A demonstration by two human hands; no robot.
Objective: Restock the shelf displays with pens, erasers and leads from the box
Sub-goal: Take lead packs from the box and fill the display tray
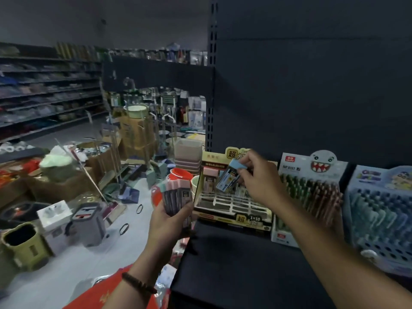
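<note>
Left hand (169,221): curled round a bundle of packs (177,197), just off the shelf's (234,264) left edge.
Right hand (260,181): pinches a blue-topped pack (231,177) above the tray (231,206) at the shelf's left end.
Pen displays (312,188): beside the tray, rightward.

Looked forward and down from head height through one wide-angle lens; sat close over the shelf (234,264), took in cluttered floor (118,253) at left.

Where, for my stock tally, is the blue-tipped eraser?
Head view, right of centre: the right hand pinches the eraser over the gold display box.
</note>
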